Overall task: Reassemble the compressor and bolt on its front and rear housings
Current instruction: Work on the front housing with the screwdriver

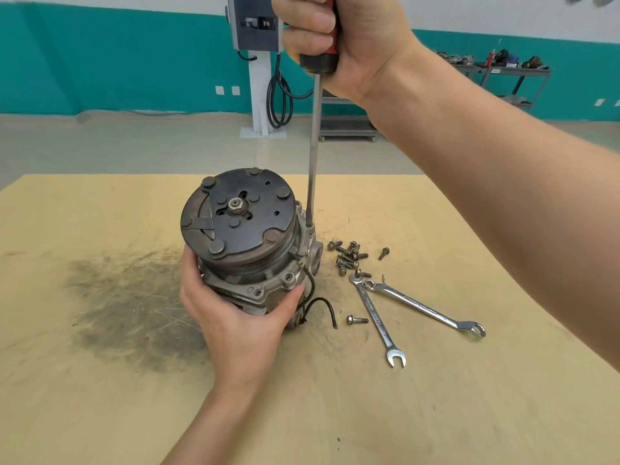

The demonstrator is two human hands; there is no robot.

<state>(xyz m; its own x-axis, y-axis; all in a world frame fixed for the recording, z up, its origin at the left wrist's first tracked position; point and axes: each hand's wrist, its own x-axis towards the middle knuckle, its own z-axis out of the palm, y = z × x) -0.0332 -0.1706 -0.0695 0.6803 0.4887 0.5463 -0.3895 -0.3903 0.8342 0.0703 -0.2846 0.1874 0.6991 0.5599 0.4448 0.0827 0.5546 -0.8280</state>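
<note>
A tan, scuffed workbench top (436, 397) with a dark greasy smear (134, 303) at centre left fills the lower frame, with a teal-and-white workshop wall behind. At the top centre the right hand (339, 38) is closed in a fist around the red-and-black handle of a long screwdriver (313, 146), whose shaft runs almost straight down to the compressor's upper right edge. The left hand (235, 317), in the lower middle, wraps the front of the compressor (255, 243), thumb and fingers spread around its grey housing. The compressor stands tilted at frame centre, dark clutch plate facing up. Just right of it lies a cluster of bolts (349, 256), then one single bolt (357, 319) and two crossed combination wrenches (422, 308).
</note>
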